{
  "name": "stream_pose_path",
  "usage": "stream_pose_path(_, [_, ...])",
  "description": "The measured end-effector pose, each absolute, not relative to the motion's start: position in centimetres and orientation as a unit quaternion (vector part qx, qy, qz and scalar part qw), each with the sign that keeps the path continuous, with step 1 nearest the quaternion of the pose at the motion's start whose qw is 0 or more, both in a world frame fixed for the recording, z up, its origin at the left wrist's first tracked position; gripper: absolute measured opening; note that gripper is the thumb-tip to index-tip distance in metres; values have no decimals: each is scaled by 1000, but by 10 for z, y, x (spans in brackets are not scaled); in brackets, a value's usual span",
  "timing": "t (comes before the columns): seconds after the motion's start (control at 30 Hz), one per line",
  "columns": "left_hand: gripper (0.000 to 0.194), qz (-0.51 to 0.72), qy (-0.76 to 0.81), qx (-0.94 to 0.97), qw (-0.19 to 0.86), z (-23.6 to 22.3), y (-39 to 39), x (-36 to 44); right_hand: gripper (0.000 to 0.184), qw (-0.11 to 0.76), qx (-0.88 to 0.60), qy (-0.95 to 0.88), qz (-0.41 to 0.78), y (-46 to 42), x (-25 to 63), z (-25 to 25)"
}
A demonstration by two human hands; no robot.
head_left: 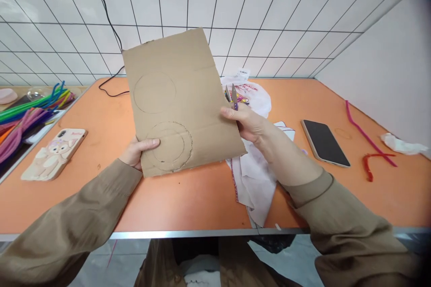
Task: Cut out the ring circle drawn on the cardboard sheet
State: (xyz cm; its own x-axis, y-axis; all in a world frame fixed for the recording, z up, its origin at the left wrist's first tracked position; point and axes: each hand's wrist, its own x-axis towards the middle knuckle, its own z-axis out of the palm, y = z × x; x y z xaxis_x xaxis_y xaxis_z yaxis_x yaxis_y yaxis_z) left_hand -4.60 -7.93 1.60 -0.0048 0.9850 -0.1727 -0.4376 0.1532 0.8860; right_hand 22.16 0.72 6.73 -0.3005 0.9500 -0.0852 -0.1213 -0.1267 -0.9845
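A sheet of brown cardboard (198, 76) is held up tilted above the orange table, with circles drawn on its left part. My left hand (138, 150) grips its lower left edge, thumb on the front face and fingers behind. At the right edge my right hand (244, 121) pinches the sheet, its thumb lying on the front. A pair of scissors (234, 93) also sits in my right hand, blades pointing up and apart. Behind the sheet and my right forearm lies a white cloth bag (257, 179), partly hidden.
A phone in a cartoon case (55, 154) lies at left, beside a bundle of coloured pipe cleaners (25, 121). On the right are a dark-screened phone (326, 142), a pink pipe cleaner (365, 134), a red pipe cleaner (368, 168) and crumpled white tissue (404, 144). A tiled wall (269, 9) stands behind.
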Motion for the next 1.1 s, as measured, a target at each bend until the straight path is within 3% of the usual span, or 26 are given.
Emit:
stream_pose_path(0.1, [72,587,429,316,609,16,-80,-48,31,332,-344,-455,751,-1,216,61])
stream_pose_path(0.27, [74,573,460,302,607,19,-84,-53,34,306,-354,-395,790,-11,209,54])
stream_pose_path(0.5, [69,545,466,297,630,24,-88,-62,27,308,-356,-363,804,-22,202,33])
stream_pose_path(0.77, [63,543,427,312,652,21,-90,-69,39,295,-345,-372,809,-29,202,23])
stream_pose_path(1.1, [74,546,409,348,642,26,-94,-65,55,285,-296,-403,818,-29,204,21])
